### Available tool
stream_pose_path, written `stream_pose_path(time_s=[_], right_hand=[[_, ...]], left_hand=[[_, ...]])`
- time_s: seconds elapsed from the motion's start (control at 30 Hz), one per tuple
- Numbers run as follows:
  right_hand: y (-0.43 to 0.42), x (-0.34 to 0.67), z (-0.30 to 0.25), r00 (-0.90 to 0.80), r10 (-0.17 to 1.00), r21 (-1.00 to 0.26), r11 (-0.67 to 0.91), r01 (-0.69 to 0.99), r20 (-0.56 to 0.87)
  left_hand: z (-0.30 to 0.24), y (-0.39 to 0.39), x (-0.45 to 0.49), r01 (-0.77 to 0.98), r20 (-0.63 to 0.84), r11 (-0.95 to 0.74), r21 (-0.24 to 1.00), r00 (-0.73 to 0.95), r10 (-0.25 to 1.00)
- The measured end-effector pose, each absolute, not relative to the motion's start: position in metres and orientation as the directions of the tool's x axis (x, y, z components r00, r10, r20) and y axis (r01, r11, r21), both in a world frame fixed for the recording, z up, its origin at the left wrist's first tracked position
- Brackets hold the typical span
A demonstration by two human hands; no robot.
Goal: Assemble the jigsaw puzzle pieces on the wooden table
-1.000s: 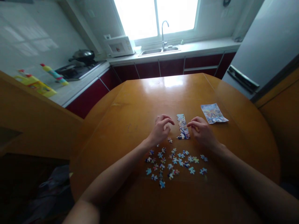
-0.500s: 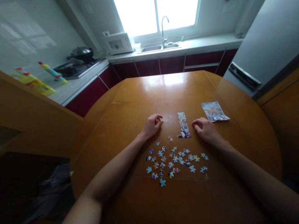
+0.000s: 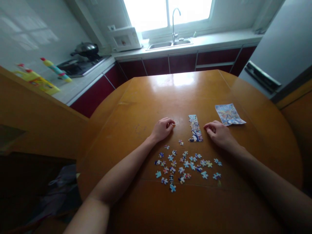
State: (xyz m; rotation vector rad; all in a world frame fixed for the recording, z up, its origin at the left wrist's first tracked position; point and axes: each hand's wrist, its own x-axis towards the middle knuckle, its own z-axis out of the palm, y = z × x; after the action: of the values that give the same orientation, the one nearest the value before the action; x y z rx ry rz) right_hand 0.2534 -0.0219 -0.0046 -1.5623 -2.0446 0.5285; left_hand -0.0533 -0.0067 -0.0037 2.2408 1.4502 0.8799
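Note:
A partly joined strip of jigsaw puzzle (image 3: 195,128) lies on the wooden table between my two hands. To its left rests my left hand (image 3: 163,129), fingers loosely bent, with a small gap between thumb and index finger and nothing seen in it. My right hand (image 3: 218,132) lies just right of the strip, close to its edge but apart from it. Its fingers are curled loosely, thumb a little away from the index finger, and no piece shows there. Nearer to me, several loose puzzle pieces (image 3: 192,166) are scattered between my forearms. One piece (image 3: 181,142) sits just below the strip's left side.
A creased printed picture sheet (image 3: 229,114) lies beyond my right hand on the round-ended table (image 3: 136,107). Behind it run a counter with a sink (image 3: 161,45), a microwave (image 3: 125,39) and a stove with a pan (image 3: 85,49). Yellow bottles (image 3: 40,83) stand at left.
The view has shifted slightly, so the scene sits a little further right and higher. My left fingers appear slightly more bent. The strip and pieces keep their places on the table.

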Motion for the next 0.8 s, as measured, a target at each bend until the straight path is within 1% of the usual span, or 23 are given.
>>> stream_pose_path(time_s=[0.2, 0.4, 0.57, 0.63, 0.73, 0.8], right_hand=[[-0.038, 0.241, 0.005, -0.219, 0.948, -0.576, 0.314, 0.755, 0.231], [-0.058, 0.224, 0.017, -0.355, 0.879, -0.614, 0.477, 0.629, 0.319], [-0.076, 0.211, 0.027, -0.427, 0.820, -0.625, 0.569, 0.535, 0.380], [-0.092, 0.201, 0.033, -0.514, 0.761, -0.617, 0.635, 0.464, 0.397], [-0.123, 0.182, 0.041, -0.717, 0.574, -0.566, 0.767, 0.303, 0.395], [-0.139, 0.171, 0.041, -0.814, 0.475, -0.530, 0.809, 0.254, 0.334]], left_hand=[[-0.005, -0.006, -0.053, 0.709, 0.309, -0.426, 0.562, 0.298, 0.903], [-0.004, -0.007, -0.053, 0.715, 0.311, -0.425, 0.555, 0.295, 0.903], [-0.002, -0.008, -0.052, 0.716, 0.303, -0.426, 0.553, 0.303, 0.903], [-0.002, -0.008, -0.052, 0.712, 0.306, -0.428, 0.557, 0.303, 0.902], [-0.002, -0.008, -0.051, 0.713, 0.306, -0.421, 0.561, 0.294, 0.905], [-0.002, -0.008, -0.051, 0.714, 0.304, -0.416, 0.564, 0.289, 0.908]])
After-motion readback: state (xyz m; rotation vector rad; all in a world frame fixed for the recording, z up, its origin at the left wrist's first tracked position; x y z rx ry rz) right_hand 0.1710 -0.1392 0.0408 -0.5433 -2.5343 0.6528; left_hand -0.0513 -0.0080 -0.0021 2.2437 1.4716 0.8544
